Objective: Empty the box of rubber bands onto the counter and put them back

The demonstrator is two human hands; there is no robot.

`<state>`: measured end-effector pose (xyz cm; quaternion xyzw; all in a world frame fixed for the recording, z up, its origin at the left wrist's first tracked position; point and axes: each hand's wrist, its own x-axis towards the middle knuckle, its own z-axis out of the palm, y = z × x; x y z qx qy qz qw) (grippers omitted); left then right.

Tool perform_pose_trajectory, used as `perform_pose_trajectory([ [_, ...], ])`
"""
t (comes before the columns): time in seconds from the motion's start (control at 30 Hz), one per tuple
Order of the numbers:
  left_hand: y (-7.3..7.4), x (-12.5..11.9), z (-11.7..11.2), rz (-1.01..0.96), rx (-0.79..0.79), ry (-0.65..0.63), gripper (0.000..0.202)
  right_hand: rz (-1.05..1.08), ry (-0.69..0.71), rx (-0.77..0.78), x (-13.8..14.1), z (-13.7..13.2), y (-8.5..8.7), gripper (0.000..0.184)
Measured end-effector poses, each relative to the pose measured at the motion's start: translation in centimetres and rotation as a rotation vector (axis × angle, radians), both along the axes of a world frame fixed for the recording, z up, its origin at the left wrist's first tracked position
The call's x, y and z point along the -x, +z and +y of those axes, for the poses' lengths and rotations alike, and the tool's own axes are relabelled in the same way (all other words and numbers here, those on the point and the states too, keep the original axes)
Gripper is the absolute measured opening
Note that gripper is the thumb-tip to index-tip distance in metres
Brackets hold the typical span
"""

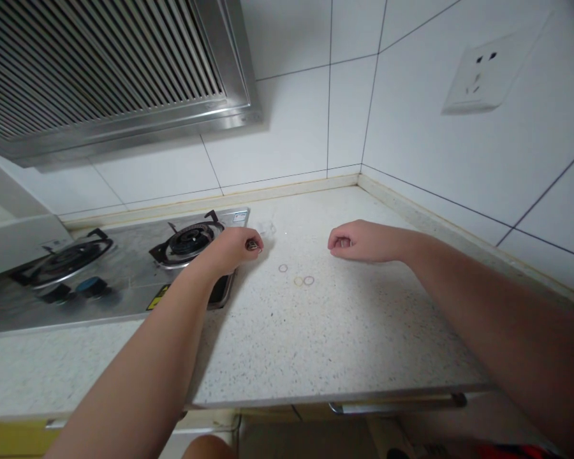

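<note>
Three thin rubber bands lie on the speckled white countertop (287,344): a pinkish one (283,268) to the left, then a yellow one (298,281) touching or overlapping a purple one (309,280). My left hand (243,247) is closed beside the hob's right edge, with thin loops like rubber bands showing inside its curled fingers. To the right of the loose bands, my right hand (347,240) is curled closed just over the counter. Its fingers hide whatever may be in it.
A steel gas hob (129,280) with black burners fills the left of the counter. Above it hangs a range hood (172,121). White tiled walls meet in the back corner, with a socket (481,76) at right. A drawer handle (397,405) sits below the front edge.
</note>
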<state>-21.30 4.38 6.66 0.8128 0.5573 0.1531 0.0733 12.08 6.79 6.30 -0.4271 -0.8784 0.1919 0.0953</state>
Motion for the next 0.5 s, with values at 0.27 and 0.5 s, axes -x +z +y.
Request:
perform_pose_trajectory([
  [0.27, -1.4, 1.7, 1.5, 0.014, -0.013, 0.076, 0.021, -0.023, 0.004, -0.013, 0.1, -0.3, 0.3, 0.016],
  [0.5, -1.5, 2.1, 1.5, -0.002, -0.003, 0.104, 0.027, -0.04, 0.014, -0.017, 0.1, -0.2, 0.0, 0.016],
])
